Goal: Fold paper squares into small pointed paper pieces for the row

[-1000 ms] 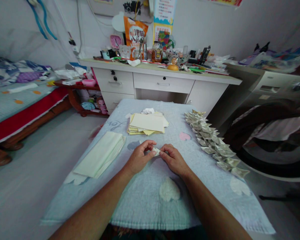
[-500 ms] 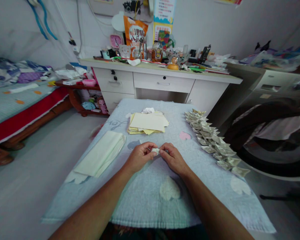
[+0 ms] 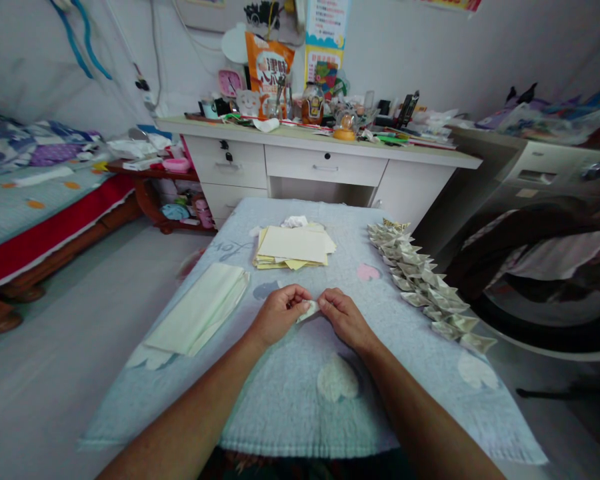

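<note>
Between my two hands is a small folded piece of pale paper (image 3: 309, 311), pinched just above the cloth. My left hand (image 3: 283, 313) grips its left end with thumb and fingers. At the right end, the fingertips of my right hand (image 3: 343, 313) are closed on it. Most of the folded shape is covered by my fingers. Beyond my hands lies a stack of cream and yellow paper sheets (image 3: 291, 244). Left of my left hand is a folded bundle of pale green paper (image 3: 199, 309). On the right side stand rows of folded pointed paper pieces (image 3: 420, 277), nested together.
A light blue cloth (image 3: 290, 407) covers the table. Crumpled white paper (image 3: 295, 221) sits behind the stack. Farther back is a white desk (image 3: 325, 163) crowded with jars and small things. A washing machine (image 3: 555, 200) stands at right, a bed (image 3: 35, 193) at left.
The small folded paper has tilted, and more of its lower left part shows below my left fingers. Both hands stay in nearly the same place. The view has shifted slightly.
</note>
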The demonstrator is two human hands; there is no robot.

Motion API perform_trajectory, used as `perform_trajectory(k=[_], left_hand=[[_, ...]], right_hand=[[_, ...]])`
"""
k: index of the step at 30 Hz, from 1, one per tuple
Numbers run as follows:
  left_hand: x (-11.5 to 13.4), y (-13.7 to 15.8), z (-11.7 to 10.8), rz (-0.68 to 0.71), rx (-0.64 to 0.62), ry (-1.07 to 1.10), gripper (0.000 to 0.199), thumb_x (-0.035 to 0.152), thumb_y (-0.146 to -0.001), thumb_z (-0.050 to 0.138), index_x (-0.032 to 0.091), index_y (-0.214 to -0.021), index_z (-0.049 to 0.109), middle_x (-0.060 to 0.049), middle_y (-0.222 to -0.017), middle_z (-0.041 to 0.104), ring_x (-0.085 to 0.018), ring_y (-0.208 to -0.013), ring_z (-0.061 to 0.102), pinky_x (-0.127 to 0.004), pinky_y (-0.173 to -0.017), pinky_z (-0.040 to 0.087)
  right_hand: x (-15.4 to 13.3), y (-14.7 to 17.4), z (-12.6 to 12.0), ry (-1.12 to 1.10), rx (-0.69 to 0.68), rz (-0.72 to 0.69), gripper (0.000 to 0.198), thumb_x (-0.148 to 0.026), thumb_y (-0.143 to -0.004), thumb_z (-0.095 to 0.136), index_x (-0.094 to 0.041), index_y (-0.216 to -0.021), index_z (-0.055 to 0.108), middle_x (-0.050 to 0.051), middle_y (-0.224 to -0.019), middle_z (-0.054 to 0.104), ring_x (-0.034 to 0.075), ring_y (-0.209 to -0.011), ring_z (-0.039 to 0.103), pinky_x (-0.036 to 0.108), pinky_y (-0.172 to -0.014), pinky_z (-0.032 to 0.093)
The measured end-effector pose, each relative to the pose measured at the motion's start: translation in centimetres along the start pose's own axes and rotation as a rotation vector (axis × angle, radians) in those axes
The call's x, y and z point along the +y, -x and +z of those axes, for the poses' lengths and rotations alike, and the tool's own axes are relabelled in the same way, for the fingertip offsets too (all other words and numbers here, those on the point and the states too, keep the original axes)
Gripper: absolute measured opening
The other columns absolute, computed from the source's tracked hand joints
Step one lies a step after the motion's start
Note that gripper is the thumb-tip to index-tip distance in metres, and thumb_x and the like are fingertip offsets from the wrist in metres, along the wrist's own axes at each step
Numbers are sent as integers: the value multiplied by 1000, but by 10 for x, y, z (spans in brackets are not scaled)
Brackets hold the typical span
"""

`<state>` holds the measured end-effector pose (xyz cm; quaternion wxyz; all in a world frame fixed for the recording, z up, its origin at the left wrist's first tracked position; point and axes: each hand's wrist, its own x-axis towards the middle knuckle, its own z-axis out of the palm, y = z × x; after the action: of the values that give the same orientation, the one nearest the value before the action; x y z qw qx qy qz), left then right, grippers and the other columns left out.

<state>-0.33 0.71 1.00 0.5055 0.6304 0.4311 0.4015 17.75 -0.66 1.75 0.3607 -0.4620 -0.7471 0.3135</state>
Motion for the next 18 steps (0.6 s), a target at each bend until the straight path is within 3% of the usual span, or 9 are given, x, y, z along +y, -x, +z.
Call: perform_trajectory(k=[9, 18], left_hand=[[0, 0, 1, -28, -7, 95, 24, 25, -76, 63, 15, -96, 58, 2, -70, 58, -9, -62, 53, -21, -58, 40], [0, 0, 0, -87, -52, 102, 18, 32, -77, 61, 14, -77, 56, 5, -57, 51, -7, -47, 45, -19, -46, 36]], right_hand=[[0, -1, 2, -22, 16, -23, 26, -35, -91, 51, -19, -70, 54, 0, -71, 53, 16, -76, 47, 28, -72, 34], [-1, -1, 2, -69, -1, -44, 32, -33, -95, 42, -19, -67, 51, -1, -69, 49, 15, -73, 46, 28, -72, 34]])
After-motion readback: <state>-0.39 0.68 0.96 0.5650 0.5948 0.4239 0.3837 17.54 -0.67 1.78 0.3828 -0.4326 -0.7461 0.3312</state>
